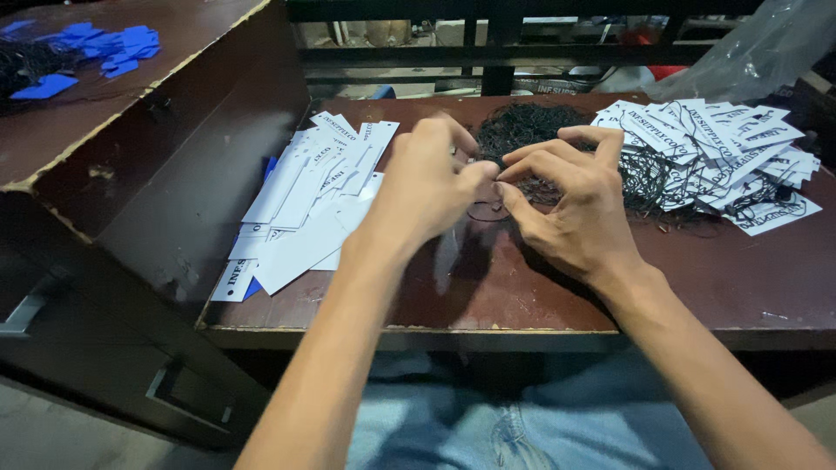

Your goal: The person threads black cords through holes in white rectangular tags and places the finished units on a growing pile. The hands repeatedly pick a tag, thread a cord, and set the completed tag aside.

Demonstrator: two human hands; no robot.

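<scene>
- Left hand (428, 187) & right hand (570, 204) meet over mid bench (697, 278), fingertips pinched together on a thin black string loop (488, 211) that hangs just below them, near the bench top.
- Left fingers (475, 174) look closed on the string; a pale blurred tag (447, 252) hangs under that hand – can't tell if it's actually gripped or only dangling off the loop.
- Right fingers (514, 196): thumb + forefinger clamped on the string end, other fingers spread apart above.
- Risk, judging from here: the loop is very thin, so a light pinch could let it slip & the tag drop. The black string pile (522, 126) sits just behind the hands, so a stray strand could snag and drag more along.
- Risk 2: right wrist is close to the strung tags; a sweep of the forearm might knock them toward the bench edge.
- Labels, left: stack of plain white tags (305, 209), long narrow rectangles, fanned out loosely, dark print on some, a bit of blue showing underneath. No strings seen on them.
- Labels, right: heap of white tags with black strings (714, 148), same shape, tangled w/ cord.
- Far left, on a raised dark cabinet (131, 148): scattered blue tags (104, 48), small, beside more black cord.
- Top right: clear plastic bag (758, 48), crumpled, behind the bench.
</scene>
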